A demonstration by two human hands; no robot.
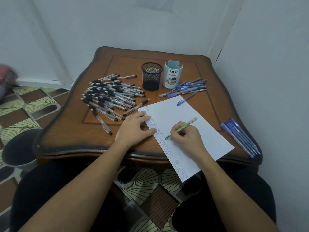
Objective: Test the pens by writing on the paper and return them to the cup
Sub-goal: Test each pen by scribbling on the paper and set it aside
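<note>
My right hand [186, 137] grips a green pen [187, 125], its tip touching the white paper [192, 114] beside a column of small scribbles along the sheet's left edge. My left hand [134, 127] lies flat with fingers spread, pressing that left edge down. Behind the paper stand a black mesh cup [151, 76] and a light blue organizer cup [172, 74]. A large heap of black-grip pens [110, 94] lies left of the cups. Several blue pens [187, 87] lie right of the blue cup, and one blue pen [186, 99] rests on the paper's far corner.
A row of blue pens [240, 137] lies near the right edge of the brown wooden table [75, 131]. The paper overhangs the table's front edge. A dark round bin [18, 148] stands on the patterned floor at the left. White walls close in behind and to the right.
</note>
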